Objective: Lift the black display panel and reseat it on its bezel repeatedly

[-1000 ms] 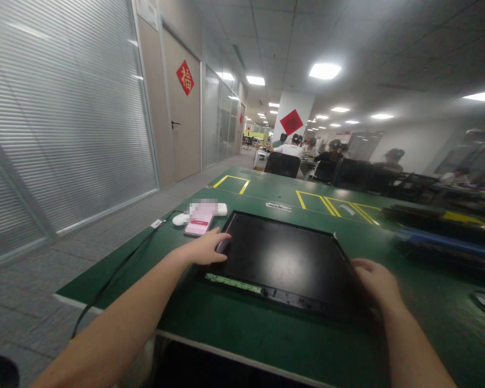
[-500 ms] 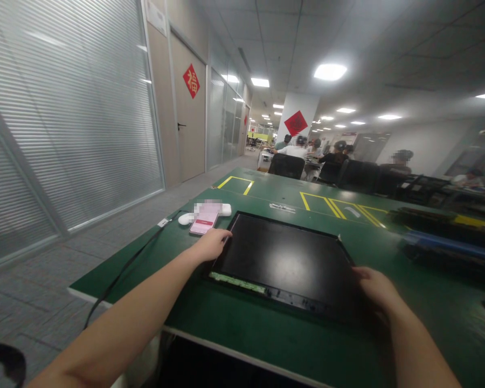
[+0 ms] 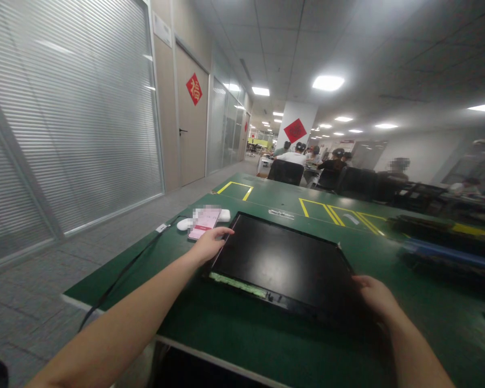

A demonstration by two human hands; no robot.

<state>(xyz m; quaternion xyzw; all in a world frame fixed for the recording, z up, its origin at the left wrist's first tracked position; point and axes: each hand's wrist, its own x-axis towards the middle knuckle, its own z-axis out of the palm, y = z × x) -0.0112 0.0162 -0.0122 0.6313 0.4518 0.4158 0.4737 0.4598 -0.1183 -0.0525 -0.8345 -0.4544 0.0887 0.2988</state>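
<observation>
A flat black display panel (image 3: 283, 258) lies in front of me above the green table (image 3: 202, 328), tilted slightly in view. Along its near left edge runs a green strip (image 3: 236, 284). My left hand (image 3: 212, 245) grips the panel's left edge, thumb and finger reaching over the frame. At the right edge, my right hand (image 3: 375, 296) is closed around the side, its lower fingers hidden beneath. Whether the panel's underside touches the table cannot be seen. Just beyond my left hand is a phone (image 3: 204, 223) with a pink screen.
White objects (image 3: 183, 224) sit beside the phone. A black cable (image 3: 123, 272) crosses the table's left side. Yellow tape outlines (image 3: 319, 207) mark the far part. Dark and blue blurred items (image 3: 452, 253) lie at right. People (image 3: 295, 156) sit at desks behind.
My view has tilted a little, so the room and table sit slightly lower in the picture. Both hands stay on the panel's sides, with little visible shift.
</observation>
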